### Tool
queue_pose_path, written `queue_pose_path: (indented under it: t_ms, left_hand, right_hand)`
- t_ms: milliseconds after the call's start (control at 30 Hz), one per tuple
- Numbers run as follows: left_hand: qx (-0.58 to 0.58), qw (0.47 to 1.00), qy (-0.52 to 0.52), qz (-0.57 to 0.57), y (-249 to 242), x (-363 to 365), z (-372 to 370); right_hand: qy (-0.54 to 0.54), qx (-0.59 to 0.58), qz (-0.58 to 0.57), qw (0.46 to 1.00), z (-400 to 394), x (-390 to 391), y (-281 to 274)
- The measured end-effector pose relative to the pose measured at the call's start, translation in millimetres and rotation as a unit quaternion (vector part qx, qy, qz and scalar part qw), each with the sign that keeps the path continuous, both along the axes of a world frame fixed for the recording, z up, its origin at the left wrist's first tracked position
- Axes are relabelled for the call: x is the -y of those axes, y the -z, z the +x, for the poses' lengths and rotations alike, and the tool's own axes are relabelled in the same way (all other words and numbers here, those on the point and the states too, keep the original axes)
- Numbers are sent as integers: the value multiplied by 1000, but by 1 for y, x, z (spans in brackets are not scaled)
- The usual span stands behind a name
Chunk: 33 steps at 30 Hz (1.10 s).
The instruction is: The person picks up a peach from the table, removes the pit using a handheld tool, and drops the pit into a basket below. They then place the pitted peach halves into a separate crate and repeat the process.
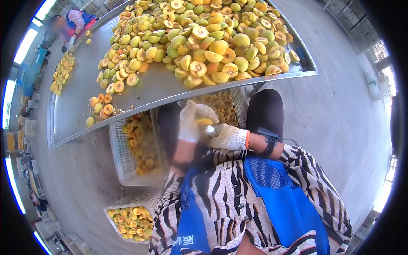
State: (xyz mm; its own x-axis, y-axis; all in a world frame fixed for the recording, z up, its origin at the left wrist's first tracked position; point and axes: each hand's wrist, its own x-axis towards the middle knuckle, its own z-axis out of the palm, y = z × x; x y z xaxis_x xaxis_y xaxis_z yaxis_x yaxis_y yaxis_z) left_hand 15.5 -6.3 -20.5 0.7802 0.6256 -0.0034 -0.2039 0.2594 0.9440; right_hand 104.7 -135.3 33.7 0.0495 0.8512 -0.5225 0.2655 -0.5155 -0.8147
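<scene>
Peach (204,122): near centre, below the table (76,114) edge, clamped in my left hand (191,125); right hand (229,137) closed against it. Risk: I judge slippery fruit could drop into the crate (121,157).

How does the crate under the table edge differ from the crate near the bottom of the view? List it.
The crate under the table edge sits partly hidden beneath the metal table; the lower crate stands fully in the open. The first holds deeper orange fruit pieces, the lower one paler yellow halves with their cut faces showing. Both are white, perforated plastic.
</scene>
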Motion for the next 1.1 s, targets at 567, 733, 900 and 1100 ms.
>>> queue_pose_path:
  t_ms: [567, 733, 900, 1100]
  left_hand:
    - [47, 865, -206, -455, -28, -25, 12]
    - [106, 874, -304, -365, -39, -59, -34]
    - [-266, 804, -445, 291, -21, -121, -100]
    - [-305, 839, -386, 230, -6, -226, -64]
  right_hand:
    - [45, 206, 79, 974, -12, -12, 8]
    - [-42, 265, -1, 963, 18, -24, 10]
    - [-57, 249, -89, 963, 33, -26, 44]
    - [0, 201, -25, 979, 29, -28, 87]
